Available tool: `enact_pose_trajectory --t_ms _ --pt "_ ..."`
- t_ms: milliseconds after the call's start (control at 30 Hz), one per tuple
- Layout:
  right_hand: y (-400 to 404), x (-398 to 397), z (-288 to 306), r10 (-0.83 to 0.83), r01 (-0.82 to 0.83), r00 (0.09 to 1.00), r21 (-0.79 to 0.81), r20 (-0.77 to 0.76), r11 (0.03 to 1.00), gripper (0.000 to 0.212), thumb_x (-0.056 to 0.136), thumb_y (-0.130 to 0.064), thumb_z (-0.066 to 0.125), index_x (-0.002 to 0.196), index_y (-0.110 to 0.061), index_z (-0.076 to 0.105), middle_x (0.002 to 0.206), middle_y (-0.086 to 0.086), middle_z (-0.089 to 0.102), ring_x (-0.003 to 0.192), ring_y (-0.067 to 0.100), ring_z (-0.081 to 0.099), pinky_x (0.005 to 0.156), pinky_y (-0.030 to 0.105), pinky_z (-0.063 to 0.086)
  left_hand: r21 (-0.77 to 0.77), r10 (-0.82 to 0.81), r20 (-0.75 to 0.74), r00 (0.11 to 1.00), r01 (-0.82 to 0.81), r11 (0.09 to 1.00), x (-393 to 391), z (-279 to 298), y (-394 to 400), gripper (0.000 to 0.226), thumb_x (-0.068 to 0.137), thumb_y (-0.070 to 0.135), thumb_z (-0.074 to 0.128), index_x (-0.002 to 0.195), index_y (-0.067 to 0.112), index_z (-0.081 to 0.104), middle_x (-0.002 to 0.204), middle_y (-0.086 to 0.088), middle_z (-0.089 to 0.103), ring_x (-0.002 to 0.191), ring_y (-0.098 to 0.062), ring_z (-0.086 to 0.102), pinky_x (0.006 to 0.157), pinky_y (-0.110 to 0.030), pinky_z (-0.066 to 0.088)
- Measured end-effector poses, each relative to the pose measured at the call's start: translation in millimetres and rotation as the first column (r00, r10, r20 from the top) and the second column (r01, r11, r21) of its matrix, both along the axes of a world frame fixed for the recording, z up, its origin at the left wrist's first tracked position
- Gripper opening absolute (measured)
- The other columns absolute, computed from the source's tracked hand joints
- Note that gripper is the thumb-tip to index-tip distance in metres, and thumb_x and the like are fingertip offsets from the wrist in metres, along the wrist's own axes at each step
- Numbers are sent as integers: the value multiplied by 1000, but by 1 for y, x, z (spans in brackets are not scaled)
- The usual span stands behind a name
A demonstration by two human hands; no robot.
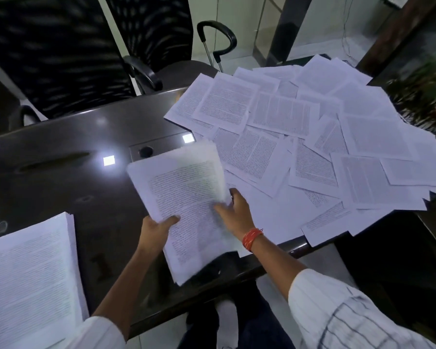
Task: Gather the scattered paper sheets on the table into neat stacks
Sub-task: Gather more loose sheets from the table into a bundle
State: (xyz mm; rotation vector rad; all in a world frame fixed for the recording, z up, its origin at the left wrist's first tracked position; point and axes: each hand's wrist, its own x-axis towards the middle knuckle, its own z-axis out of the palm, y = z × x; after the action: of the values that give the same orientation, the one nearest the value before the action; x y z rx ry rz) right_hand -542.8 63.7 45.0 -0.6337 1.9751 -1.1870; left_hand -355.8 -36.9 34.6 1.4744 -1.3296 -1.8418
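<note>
A bundle of printed sheets (184, 197) is held above the dark table (61, 172), tilted and slightly fanned. My left hand (156, 229) grips its lower left edge. My right hand (234, 212) presses on its right side, fingers spread over the top page. Many loose printed sheets (300, 137) lie scattered and overlapping across the right half of the table, some hanging over the front edge. A thick neat stack of paper (30, 275) rests at the table's near left corner.
Two black mesh office chairs (61, 51) stand behind the table on the left. A cable port (145, 151) is set into the tabletop. A plant (423, 91) sits at the right edge. The tabletop's left middle is bare glossy surface.
</note>
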Motion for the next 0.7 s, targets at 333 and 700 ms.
enact_pose_trajectory --t_ms 333,700 --pt "74 -87 -59 580 -109 689 730 -434 675 86 93 -54 46 153 -4 11 158 32 7 146 45 12 119 51 21 339 190 213 958 -255 906 -20 -42 11 31 83 -8 65 114 -5 64 116 -25 67 90 -38 67 84 -49 53" --pt "65 -102 -68 782 -161 502 849 -369 503 50 77 -29 79 119 -8 62 134 36 50 120 49 55 86 48 55 294 228 355 907 -340 893 -30 -51 57 22 83 -2 72 102 4 64 112 -20 69 96 -39 66 88 -52 52"
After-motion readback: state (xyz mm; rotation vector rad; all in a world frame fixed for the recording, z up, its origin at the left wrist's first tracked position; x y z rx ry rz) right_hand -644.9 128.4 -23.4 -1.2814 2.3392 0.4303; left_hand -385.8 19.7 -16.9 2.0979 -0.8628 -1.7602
